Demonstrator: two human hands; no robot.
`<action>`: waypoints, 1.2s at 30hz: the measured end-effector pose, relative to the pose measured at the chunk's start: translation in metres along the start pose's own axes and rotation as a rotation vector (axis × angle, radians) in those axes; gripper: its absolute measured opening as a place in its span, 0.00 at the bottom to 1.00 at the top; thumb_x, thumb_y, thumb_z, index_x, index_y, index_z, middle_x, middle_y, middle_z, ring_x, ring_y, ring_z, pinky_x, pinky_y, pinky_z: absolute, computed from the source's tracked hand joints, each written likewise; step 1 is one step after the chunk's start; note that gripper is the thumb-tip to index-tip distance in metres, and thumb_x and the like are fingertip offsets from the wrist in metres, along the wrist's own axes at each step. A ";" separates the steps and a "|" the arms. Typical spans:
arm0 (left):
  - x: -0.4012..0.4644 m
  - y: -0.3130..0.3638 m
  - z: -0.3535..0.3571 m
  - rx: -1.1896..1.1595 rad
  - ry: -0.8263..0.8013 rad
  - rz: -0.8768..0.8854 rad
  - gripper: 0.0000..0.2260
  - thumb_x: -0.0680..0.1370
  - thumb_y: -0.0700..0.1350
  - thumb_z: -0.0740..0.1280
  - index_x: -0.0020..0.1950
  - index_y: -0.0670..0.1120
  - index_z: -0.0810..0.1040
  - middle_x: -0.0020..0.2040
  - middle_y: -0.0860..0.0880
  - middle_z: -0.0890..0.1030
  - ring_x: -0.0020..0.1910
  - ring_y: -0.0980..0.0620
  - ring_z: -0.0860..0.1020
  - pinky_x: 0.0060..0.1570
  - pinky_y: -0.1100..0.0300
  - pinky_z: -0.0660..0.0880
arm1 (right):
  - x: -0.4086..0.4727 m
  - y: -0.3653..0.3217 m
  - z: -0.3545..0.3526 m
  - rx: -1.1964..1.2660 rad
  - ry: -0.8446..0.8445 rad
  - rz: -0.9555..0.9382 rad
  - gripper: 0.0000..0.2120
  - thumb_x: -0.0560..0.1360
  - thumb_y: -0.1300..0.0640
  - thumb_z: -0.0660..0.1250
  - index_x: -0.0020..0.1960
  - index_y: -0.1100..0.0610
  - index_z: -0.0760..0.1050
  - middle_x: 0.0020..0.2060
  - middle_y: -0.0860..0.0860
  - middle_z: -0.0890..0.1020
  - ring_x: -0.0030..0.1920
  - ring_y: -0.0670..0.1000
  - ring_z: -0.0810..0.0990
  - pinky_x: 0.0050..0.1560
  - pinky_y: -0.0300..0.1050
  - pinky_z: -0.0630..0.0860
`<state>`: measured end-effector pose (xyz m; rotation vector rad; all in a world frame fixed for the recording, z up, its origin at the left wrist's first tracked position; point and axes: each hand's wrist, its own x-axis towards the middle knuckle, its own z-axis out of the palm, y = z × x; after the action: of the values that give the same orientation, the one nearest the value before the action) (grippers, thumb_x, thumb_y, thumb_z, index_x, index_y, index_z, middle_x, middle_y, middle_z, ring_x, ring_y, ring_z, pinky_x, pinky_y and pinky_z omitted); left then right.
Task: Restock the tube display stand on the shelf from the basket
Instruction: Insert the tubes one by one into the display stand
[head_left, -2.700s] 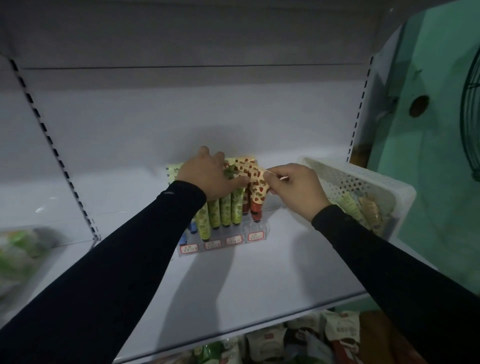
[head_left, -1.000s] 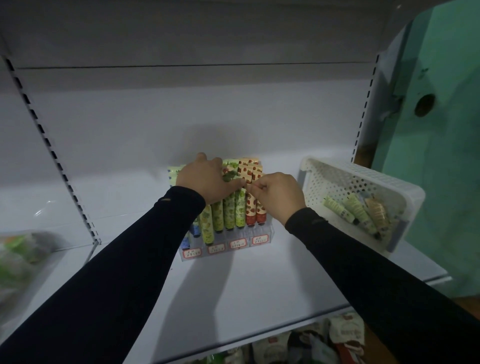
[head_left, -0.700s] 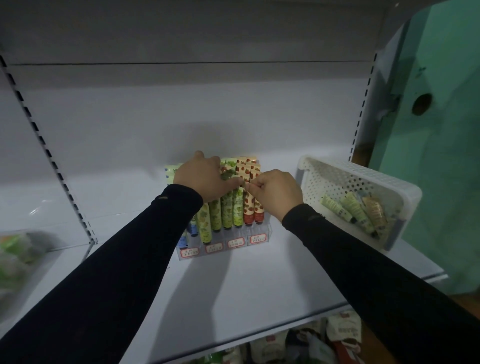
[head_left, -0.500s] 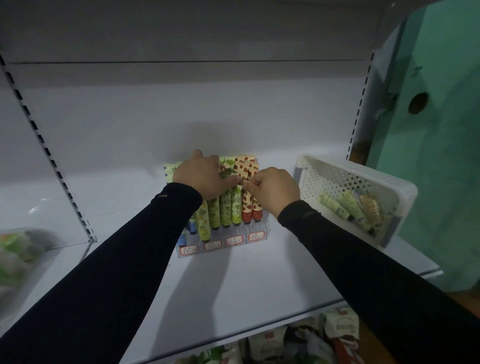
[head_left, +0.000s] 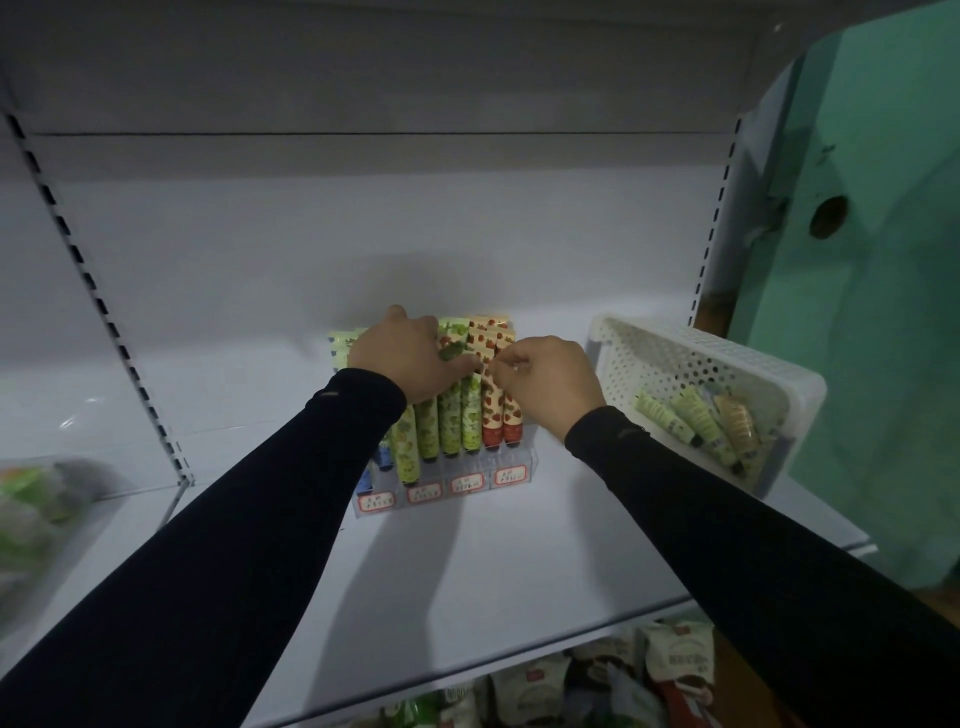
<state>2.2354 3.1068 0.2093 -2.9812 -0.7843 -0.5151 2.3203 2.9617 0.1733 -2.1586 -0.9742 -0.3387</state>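
Below, red-bordered price labels (head_left: 467, 484), unreadable.

White shelf (head_left: 519, 587) and pale grey-white back panel (head_left: 363, 234). Clear display stand (head_left: 511, 460) carried red-bordered white labels (head_left: 467, 483). Tubes in it: green leaf-print tubes (head_left: 449, 423), red strawberry-print tubes on cream (head_left: 492, 415), blue tubes (head_left: 383, 457) at its 9 o'clock end. White perforated basket (head_left: 675, 358) at 3 o'clock held pale green tubes (head_left: 701, 423) and one tan tube (head_left: 735, 423). Black sleeves (head_left: 260, 545). Teal-green wall (head_left: 883, 312) at 2 o'clock.
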 end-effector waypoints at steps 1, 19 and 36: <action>0.000 0.000 0.000 -0.001 -0.003 -0.001 0.32 0.74 0.72 0.58 0.63 0.47 0.73 0.59 0.44 0.71 0.50 0.44 0.78 0.48 0.52 0.75 | 0.000 0.001 -0.002 0.016 0.027 0.001 0.12 0.77 0.51 0.64 0.46 0.55 0.84 0.42 0.50 0.85 0.43 0.49 0.81 0.47 0.45 0.78; -0.028 0.008 -0.037 -0.413 0.003 0.256 0.14 0.77 0.46 0.68 0.62 0.46 0.76 0.48 0.48 0.78 0.44 0.49 0.75 0.39 0.61 0.67 | -0.024 -0.006 -0.030 0.406 0.100 0.044 0.28 0.77 0.39 0.61 0.38 0.65 0.77 0.35 0.59 0.81 0.34 0.55 0.79 0.39 0.49 0.78; -0.062 0.028 -0.030 -0.559 -0.047 0.281 0.12 0.77 0.53 0.69 0.57 0.50 0.76 0.48 0.49 0.82 0.46 0.49 0.80 0.50 0.47 0.78 | -0.028 -0.013 -0.062 0.846 -0.022 0.116 0.06 0.76 0.57 0.69 0.48 0.58 0.83 0.42 0.57 0.84 0.39 0.47 0.82 0.44 0.38 0.80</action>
<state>2.1887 3.0500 0.2198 -3.5335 -0.2309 -0.7558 2.2950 2.9081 0.2094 -1.4298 -0.7979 0.1460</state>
